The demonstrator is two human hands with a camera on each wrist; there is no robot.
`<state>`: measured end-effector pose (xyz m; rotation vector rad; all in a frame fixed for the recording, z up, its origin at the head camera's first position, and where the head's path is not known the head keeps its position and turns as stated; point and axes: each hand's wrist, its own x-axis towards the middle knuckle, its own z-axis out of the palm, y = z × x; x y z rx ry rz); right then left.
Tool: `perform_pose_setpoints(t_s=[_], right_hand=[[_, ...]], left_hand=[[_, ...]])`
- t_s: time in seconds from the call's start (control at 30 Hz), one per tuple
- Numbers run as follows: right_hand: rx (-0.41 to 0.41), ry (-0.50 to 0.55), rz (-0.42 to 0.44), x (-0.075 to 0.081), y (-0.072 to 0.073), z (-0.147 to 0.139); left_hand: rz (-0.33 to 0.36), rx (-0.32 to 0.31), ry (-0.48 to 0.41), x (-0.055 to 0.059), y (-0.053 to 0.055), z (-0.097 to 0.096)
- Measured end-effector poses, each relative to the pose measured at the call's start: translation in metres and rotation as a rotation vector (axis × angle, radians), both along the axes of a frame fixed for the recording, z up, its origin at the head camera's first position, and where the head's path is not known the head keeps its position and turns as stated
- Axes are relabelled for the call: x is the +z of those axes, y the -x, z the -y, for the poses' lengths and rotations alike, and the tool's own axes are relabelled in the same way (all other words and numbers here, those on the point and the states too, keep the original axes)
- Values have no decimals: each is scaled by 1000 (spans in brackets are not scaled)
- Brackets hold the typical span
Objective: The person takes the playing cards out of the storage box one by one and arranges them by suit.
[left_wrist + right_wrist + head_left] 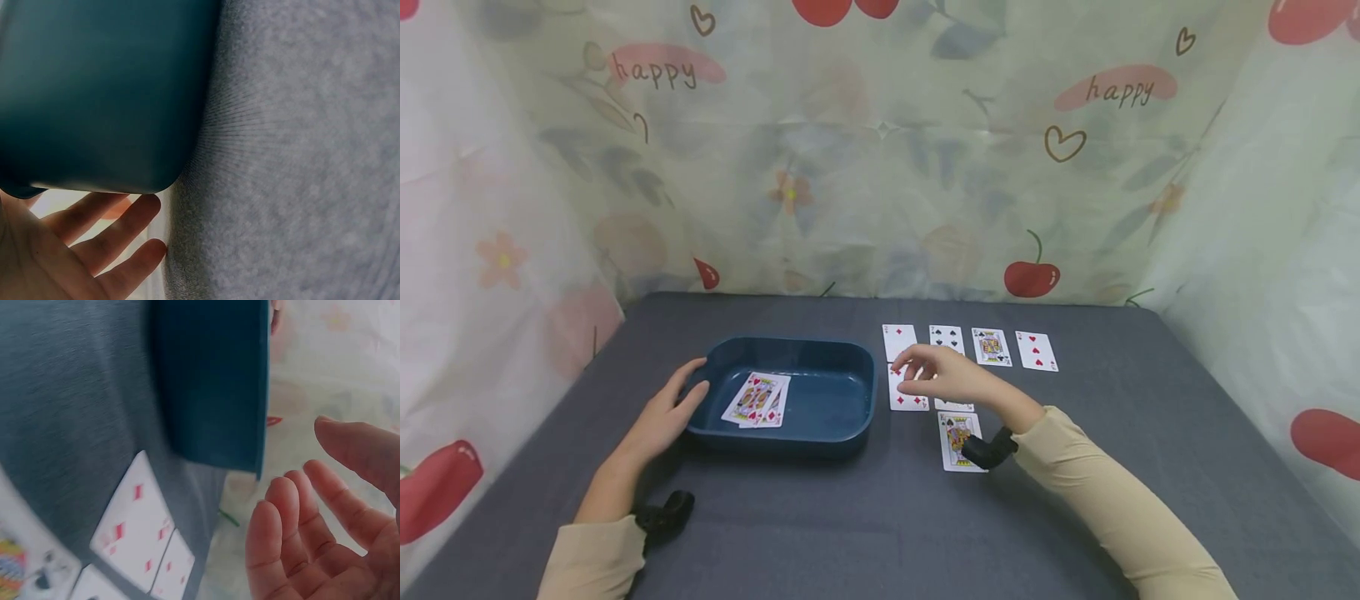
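A dark blue tray [842,437] sits left of centre, with a few overlapping playing cards [756,400] in it, a red king on top. My left hand [662,417] holds the tray's left end, thumb over the rim; in the left wrist view its fingers [119,237] lie along the outside wall. Above a diamond card [908,402] hovers my right hand [951,377], fingers loosely bent and nothing between them. It partly hides that card and a spade card [953,407]. Nearer me lies a king of spades [955,433], partly covered by the wrist camera.
Behind the right hand, a back row holds a diamond card [898,340], a spade card [946,336], a king of clubs [992,347] and a heart card [1037,352]. Dark grey cloth [820,533] covers the table. Printed curtains [880,167] enclose its back and sides.
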<state>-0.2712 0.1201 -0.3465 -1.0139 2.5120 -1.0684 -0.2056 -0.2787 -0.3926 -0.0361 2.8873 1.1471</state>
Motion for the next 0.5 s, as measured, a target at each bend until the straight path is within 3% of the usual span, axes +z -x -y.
perform_pose_setpoints(t_s=[0.5], right_hand=[[52,60,26,22,21,73]], left_hand=[[-2,4,6,1,0,1]])
